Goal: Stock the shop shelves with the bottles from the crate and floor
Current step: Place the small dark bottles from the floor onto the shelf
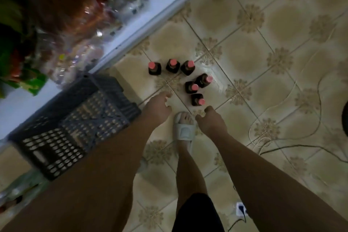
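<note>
Six dark brown bottles (192, 69) with pink caps (201, 101) stand on a cream tiled floor (263, 24) patterned with tan flower-like medallions at the tile corners. At the left, the crate (75, 122) is dark grey with a perforated grid of holes. The far-left shelf (150, 22) has a white edge and carries green, yellow and reddish packets (30, 81). The near sandal (183, 130) is pale grey, and the shorts (197, 213) are black.
</note>
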The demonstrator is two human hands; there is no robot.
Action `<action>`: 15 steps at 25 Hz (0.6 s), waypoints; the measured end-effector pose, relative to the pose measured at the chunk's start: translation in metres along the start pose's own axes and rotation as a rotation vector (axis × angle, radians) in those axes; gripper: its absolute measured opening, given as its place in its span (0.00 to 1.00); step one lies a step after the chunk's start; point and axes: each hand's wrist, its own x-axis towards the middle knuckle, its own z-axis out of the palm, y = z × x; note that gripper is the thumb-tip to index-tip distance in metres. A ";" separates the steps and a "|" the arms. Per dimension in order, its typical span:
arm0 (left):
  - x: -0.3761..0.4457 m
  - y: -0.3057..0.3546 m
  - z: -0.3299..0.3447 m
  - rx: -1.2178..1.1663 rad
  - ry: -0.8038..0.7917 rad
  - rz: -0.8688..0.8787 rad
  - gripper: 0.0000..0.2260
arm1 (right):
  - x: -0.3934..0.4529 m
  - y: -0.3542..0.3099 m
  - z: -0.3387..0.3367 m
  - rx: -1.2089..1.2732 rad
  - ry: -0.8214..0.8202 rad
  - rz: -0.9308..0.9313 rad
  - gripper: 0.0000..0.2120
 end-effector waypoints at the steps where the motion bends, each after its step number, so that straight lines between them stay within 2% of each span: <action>1: 0.029 -0.003 0.021 0.000 0.000 0.021 0.17 | 0.028 0.015 0.013 0.021 0.009 0.035 0.24; 5: 0.118 -0.008 0.081 -0.055 0.012 0.073 0.23 | 0.112 0.054 0.060 0.132 0.052 0.079 0.27; 9: 0.173 -0.006 0.130 -0.168 0.056 0.170 0.29 | 0.166 0.071 0.094 0.354 0.183 -0.087 0.32; 12: 0.196 -0.003 0.151 -0.222 0.069 0.223 0.28 | 0.184 0.074 0.110 0.494 0.258 -0.185 0.28; 15: 0.212 -0.001 0.158 -0.222 0.082 0.217 0.25 | 0.191 0.076 0.116 0.489 0.323 -0.227 0.22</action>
